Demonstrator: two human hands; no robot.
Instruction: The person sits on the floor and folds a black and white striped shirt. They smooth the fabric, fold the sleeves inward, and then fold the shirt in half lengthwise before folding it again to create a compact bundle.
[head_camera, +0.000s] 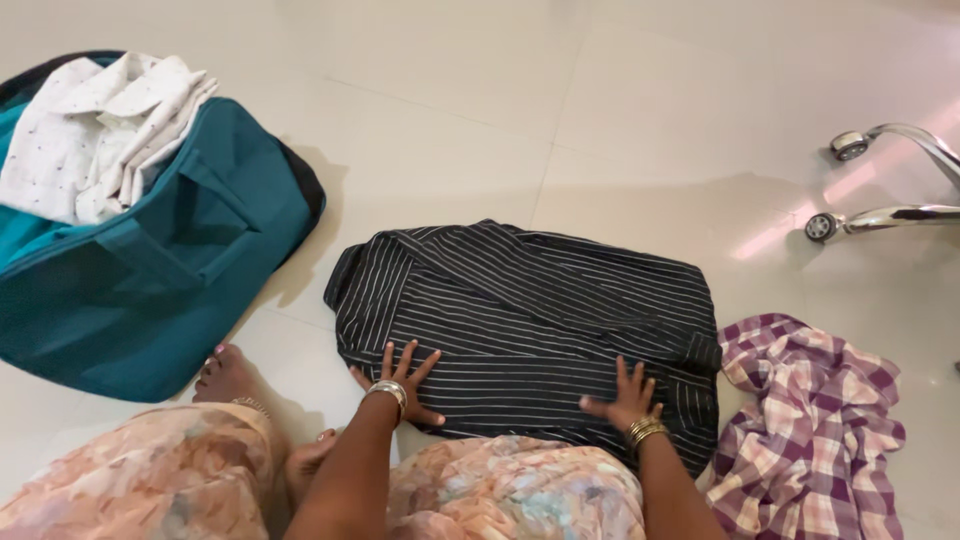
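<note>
A black shirt with thin white stripes (530, 310) lies folded flat on the pale tiled floor in front of me. My left hand (400, 375) presses on its near left edge with fingers spread. On the near right part of the shirt rests my right hand (625, 398), also flat with fingers apart. Neither hand grips anything. Bangles circle both wrists.
A teal fabric bag (170, 270) stands open at the left with white dotted clothes (100, 130) piled in it. A crumpled purple and white checked garment (810, 430) lies at the right. Chrome chair legs with castors (880, 200) are at the far right. My foot (225, 375) rests beside the bag.
</note>
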